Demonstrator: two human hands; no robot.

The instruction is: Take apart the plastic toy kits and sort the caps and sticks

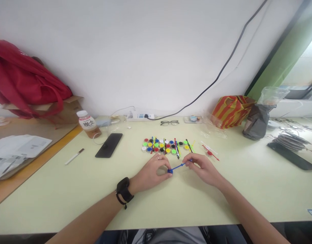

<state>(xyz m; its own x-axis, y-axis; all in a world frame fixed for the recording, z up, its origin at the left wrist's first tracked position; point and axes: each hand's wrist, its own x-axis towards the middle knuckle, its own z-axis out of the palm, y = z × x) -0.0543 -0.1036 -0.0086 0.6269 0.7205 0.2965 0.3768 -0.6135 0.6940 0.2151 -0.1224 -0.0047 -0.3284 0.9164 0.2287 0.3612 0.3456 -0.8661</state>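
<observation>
Thumb and fingers of my left hand (152, 171) pinch a small round blue disc (170, 171) just above the pale table (156, 210). My right hand (200, 166) grips the far end of a thin blue plastic arrow (177, 167), whose other end meets the disc; whether the two are joined I cannot tell. Beyond my hands lie rows of small round discs (149, 149) in red, white, blue, yellow, green and black, with coloured arrows (176, 147) laid across them. To the right rests a red arrow (214, 155) with a red disc.
On the left are a black phone (109, 145), a drink bottle (88, 124), a cigarette-like stick (74, 157) and a red bag (26, 81). Glasses (169, 122) and a power strip (137, 116) line the wall. Striped bag (232, 110) and grey bag (257, 122) stand at right.
</observation>
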